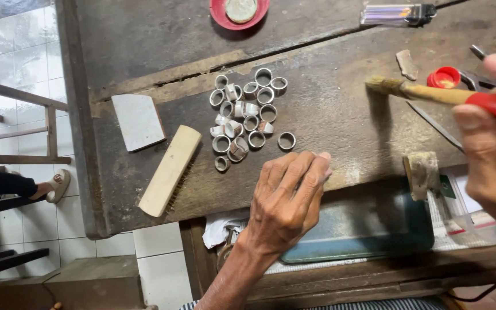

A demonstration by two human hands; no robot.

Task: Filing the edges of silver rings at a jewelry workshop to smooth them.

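The right hand (492, 135) grips one red-handled brush (449, 95) at the far right. The left hand (288, 201) rests open on the bench (340, 123) — about twenty metal rings (247, 119) lie just beyond it — one wooden brush (169, 170) on their left.

Dull grey metal rings (248, 117), rough, scarred dark wooden bench (328, 109), pale smooth wooden brush block (169, 170), glossy red-handled brush (449, 95), matt grey stone slab (139, 121)
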